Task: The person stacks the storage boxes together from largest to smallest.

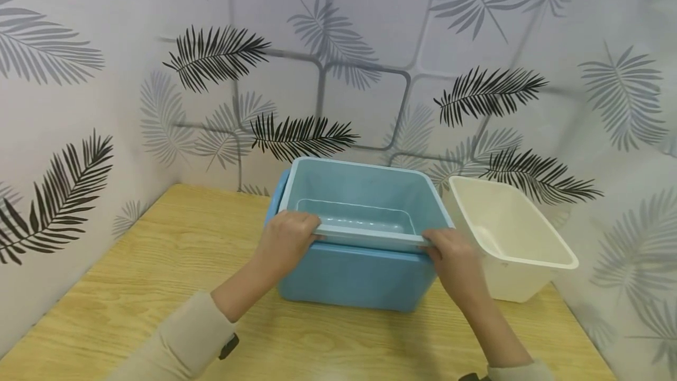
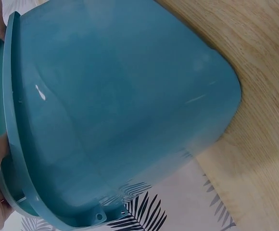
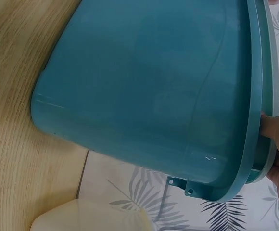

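Observation:
A light blue plastic bin [image 1: 365, 184] sits nested inside a darker blue bin [image 1: 354, 278], its rim standing a little above the outer one. My left hand [image 1: 290, 239] grips the near left corner of the inner bin's rim. At the near right corner, my right hand [image 1: 453, 254] holds the same rim, thumb and fingers around it. In the right wrist view, the right thumb [image 3: 269, 125] lies between the two rims. Both wrist views show the outer bin's smooth near wall; the lower part of the inner bin is hidden inside it.
A cream plastic bin [image 1: 508, 222] stands upright just right of the blue bins, close to the right wall. The wooden table [image 1: 211, 240] extends left and in front of them. A leaf-patterned wall [image 1: 365, 104] rises close behind.

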A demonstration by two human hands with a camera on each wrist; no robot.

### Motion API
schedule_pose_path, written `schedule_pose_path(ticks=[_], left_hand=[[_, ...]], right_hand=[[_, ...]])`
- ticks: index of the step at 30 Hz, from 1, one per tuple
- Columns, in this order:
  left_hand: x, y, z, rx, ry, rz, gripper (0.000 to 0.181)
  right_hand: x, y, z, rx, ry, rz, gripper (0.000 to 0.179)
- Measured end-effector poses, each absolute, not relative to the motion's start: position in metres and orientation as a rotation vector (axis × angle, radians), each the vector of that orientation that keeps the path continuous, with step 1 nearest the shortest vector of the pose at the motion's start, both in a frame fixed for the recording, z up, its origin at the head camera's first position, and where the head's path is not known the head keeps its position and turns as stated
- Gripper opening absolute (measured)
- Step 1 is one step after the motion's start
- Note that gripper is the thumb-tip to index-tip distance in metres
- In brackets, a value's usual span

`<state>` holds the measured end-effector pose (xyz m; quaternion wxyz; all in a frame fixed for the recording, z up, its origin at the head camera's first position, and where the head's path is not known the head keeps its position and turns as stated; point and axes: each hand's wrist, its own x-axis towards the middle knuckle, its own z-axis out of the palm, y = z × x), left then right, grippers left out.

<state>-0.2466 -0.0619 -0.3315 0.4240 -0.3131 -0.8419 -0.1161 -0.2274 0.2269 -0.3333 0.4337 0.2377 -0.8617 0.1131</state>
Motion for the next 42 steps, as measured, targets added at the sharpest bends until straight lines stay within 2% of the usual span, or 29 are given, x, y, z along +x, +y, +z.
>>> schedule_pose_path(ticks=[15, 28, 32, 37, 42], left_hand=[[-0.245, -0.063, -0.326, -0.847, -2.224, -0.339, 0.021], [-0.247, -0.075, -0.330, -1.048, -2.306, -0.402, 0.023], [-0.246, -0.076, -0.331, -1.059, -2.314, -0.423, 0.019], [-0.248, -0.076, -0.331, -1.063, -2.296, -0.474, 0.028], [-0.250, -0.079, -0.330, -1.053, -2.272, -0.494, 0.025]], right_hand=[[-0.228, 0.239, -0.337, 0.770, -2.179, 0.345, 0.025], [-0.226, 0.242, -0.344, 0.797, -2.179, 0.384, 0.022], [-0.227, 0.242, -0.345, 0.814, -2.167, 0.389, 0.023], [-0.228, 0.241, -0.344, 0.828, -2.149, 0.394, 0.022], [-0.229, 0.238, -0.344, 0.834, -2.139, 0.375, 0.021]])
